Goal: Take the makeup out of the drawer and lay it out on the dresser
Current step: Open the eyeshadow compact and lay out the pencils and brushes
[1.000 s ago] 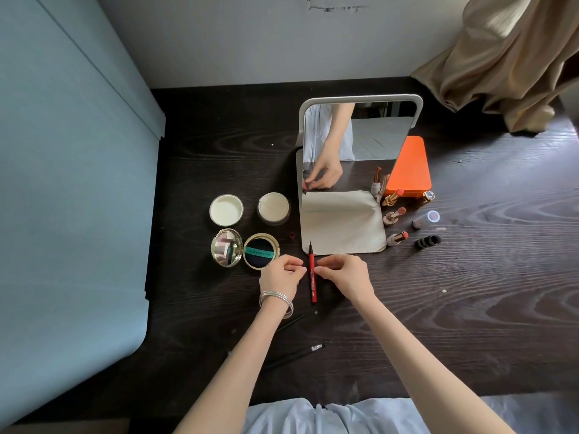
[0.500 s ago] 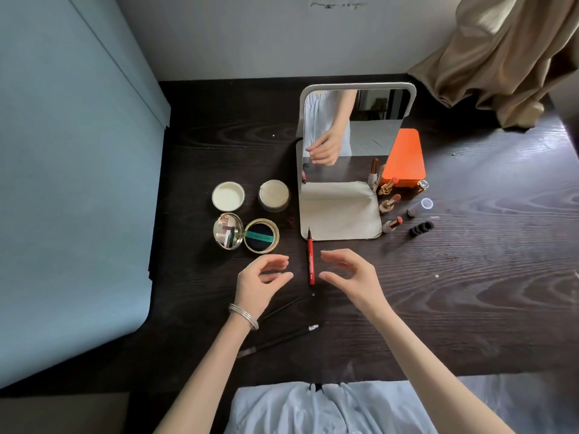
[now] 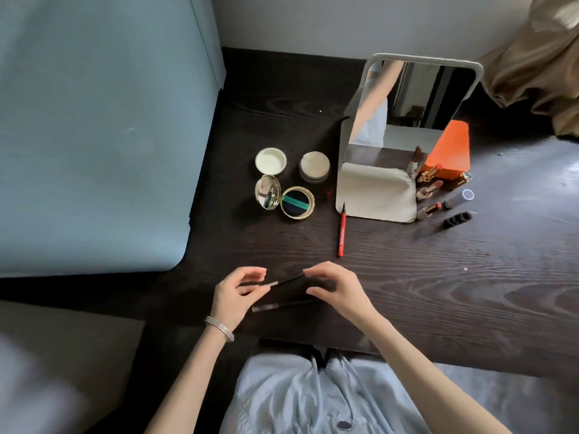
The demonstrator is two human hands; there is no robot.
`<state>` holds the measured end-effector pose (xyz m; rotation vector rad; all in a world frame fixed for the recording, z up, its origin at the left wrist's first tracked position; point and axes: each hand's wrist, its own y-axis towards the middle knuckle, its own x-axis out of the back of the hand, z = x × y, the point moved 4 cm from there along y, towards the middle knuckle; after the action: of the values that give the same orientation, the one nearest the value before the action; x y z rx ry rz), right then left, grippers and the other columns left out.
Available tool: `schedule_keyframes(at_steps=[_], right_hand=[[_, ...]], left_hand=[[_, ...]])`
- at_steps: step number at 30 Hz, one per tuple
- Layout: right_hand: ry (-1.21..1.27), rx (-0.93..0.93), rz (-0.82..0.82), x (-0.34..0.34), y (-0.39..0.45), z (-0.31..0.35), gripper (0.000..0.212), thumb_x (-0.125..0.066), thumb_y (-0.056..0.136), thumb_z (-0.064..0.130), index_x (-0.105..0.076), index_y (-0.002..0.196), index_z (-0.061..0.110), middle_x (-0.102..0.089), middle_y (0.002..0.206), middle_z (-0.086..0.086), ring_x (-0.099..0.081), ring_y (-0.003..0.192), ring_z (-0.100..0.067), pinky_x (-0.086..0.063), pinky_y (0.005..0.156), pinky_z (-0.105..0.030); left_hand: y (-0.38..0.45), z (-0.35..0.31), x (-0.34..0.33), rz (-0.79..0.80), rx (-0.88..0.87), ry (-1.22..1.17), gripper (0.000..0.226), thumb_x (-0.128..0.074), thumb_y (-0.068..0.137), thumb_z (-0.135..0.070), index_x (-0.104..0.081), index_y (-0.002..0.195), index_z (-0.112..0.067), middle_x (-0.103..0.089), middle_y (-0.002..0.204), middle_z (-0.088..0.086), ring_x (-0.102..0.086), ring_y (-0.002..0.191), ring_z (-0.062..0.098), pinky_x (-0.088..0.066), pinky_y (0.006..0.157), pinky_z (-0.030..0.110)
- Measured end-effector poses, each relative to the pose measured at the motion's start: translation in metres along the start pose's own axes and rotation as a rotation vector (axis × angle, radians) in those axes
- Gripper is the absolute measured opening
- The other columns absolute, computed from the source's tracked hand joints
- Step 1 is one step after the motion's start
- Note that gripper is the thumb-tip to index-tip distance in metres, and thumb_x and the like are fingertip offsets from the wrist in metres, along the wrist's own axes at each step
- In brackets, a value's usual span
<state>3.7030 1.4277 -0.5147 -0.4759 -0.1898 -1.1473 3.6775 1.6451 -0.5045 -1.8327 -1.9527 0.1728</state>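
Item: black pencil [image 3: 286, 280], pinched at either end by my left hand [image 3: 233, 296] and right hand [image 3: 336, 291]. Red liner [image 3: 341, 230] lettering too small to read, possibly a brand.

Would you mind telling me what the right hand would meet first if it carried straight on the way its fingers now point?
The right hand points leftward across the dresser, so it would most likely meet the upper black pencil at its fingertips, then the left hand. Whether it already touches the pencil is unclear.
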Motion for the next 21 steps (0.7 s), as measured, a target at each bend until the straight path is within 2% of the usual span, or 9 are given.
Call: schedule_keyframes(at_steps=[8, 13, 16, 21], right_hand=[[-0.159, 0.064, 0.137, -0.036, 0.02, 0.015, 0.032, -0.074, 0.077, 0.016, -0.068, 0.109, 0.018, -0.064, 0.107, 0.007, -0.057, 0.103, -0.013, -0.048, 0.088, -0.026], [-0.361, 0.092, 0.225, -0.047, 0.012, 0.01, 0.032, -0.077, 0.072, 0.028, -0.068, 0.103, 0.022, -0.061, 0.104, 0.004, -0.049, 0.095, -0.015, -0.045, 0.084, -0.032], [-0.467, 0.13, 0.226, -0.052, 0.007, 0.01, 0.032, -0.079, 0.07, 0.029, -0.069, 0.099, 0.021, -0.062, 0.101, 0.002, -0.05, 0.09, -0.019, -0.046, 0.081, -0.034], [-0.592, 0.153, 0.202, -0.057, 0.009, 0.014, 0.024, -0.074, 0.075, 0.026, -0.07, 0.098, 0.02, -0.062, 0.1, 0.0, -0.049, 0.093, -0.022, -0.038, 0.076, -0.028]], left_hand=[[-0.025, 0.023, 0.03, -0.099, 0.028, -0.009, 0.038, -0.075, 0.069, 0.004, -0.065, 0.091, -0.025, -0.069, 0.096, -0.001, -0.065, 0.088, 0.003, -0.052, 0.073, 0.014], [-0.03, 0.029, 0.024, -0.094, 0.022, -0.02, 0.038, -0.076, 0.069, 0.002, -0.066, 0.092, -0.027, -0.069, 0.097, -0.001, -0.065, 0.09, 0.006, -0.053, 0.075, 0.018], [-0.031, 0.032, 0.019, -0.07, 0.02, -0.009, 0.038, -0.076, 0.069, 0.0, -0.065, 0.093, -0.028, -0.069, 0.097, -0.002, -0.065, 0.091, 0.006, -0.054, 0.076, 0.02], [-0.032, 0.034, 0.012, -0.046, 0.007, 0.035, 0.038, -0.077, 0.068, -0.001, -0.066, 0.093, -0.026, -0.069, 0.099, -0.001, -0.064, 0.091, 0.004, -0.054, 0.076, 0.021]])
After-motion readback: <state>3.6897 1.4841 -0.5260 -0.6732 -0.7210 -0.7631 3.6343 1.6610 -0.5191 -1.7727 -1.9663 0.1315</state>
